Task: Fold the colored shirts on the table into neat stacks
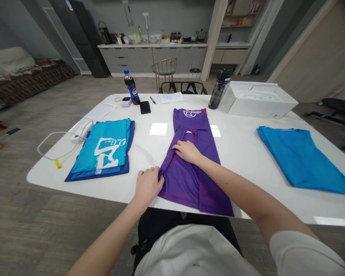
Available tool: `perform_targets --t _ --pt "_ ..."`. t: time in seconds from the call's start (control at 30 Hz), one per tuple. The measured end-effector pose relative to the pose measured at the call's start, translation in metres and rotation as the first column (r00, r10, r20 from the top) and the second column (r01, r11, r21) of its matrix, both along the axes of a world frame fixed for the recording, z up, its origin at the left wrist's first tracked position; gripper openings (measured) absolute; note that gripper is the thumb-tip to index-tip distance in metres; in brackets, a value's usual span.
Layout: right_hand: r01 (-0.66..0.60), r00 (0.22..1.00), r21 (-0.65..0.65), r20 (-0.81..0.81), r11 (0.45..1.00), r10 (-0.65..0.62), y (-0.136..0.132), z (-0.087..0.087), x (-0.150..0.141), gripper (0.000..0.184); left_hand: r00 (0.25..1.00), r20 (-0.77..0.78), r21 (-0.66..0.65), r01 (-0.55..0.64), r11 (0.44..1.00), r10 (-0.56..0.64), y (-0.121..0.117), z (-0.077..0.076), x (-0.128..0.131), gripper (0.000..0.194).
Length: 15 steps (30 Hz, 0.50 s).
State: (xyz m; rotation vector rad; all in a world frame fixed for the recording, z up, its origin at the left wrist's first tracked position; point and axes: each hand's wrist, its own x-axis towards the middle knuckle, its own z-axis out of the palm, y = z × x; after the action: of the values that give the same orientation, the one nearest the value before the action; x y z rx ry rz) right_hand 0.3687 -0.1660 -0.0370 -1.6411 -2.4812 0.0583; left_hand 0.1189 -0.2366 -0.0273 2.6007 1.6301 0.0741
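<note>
A purple T-shirt [181, 189] lies partly folded lengthwise in front of me, its red-trimmed neck end away from me and its lower edge near the table's front. My left hand [148, 183] is closed on the shirt's left edge, fingers curled over the fabric. Farther up that same side, my right hand [188, 151] grips the folded layer, with bent fingers pressed together. Part of the cloth under both hands is hidden. To the left is a stack of folded blue shirts [110, 147] with white print on top; a folded blue garment [301, 157] rests at the right.
On the white table [241, 153] stand a cola bottle [131, 87], a dark tumbler [218, 90] and a white box [255, 102]. A black wallet-like item [145, 107], a pen [152, 100], papers [171, 97] and a white cable [50, 135] lie around the edges.
</note>
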Motion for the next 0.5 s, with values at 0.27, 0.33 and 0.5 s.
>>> perform_targets --t 0.27,0.33,0.5 --pt "0.035 0.999 0.156 0.034 0.987 -0.041 -0.016 0.011 -0.012 0.028 0.910 0.411 0.164 -0.019 0.986 -0.051 -0.049 0.006 -0.029 0.014" --pt "0.038 0.999 0.177 0.024 0.983 -0.043 -0.023 0.015 -0.006 0.029 0.871 0.472 0.225 0.035 0.974 -0.140 -0.060 0.015 -0.019 0.016" --pt "0.083 0.996 0.172 0.014 0.981 -0.087 -0.041 0.014 0.026 0.028 0.863 0.343 0.198 0.319 0.927 -0.371 -0.079 0.026 0.029 0.024"
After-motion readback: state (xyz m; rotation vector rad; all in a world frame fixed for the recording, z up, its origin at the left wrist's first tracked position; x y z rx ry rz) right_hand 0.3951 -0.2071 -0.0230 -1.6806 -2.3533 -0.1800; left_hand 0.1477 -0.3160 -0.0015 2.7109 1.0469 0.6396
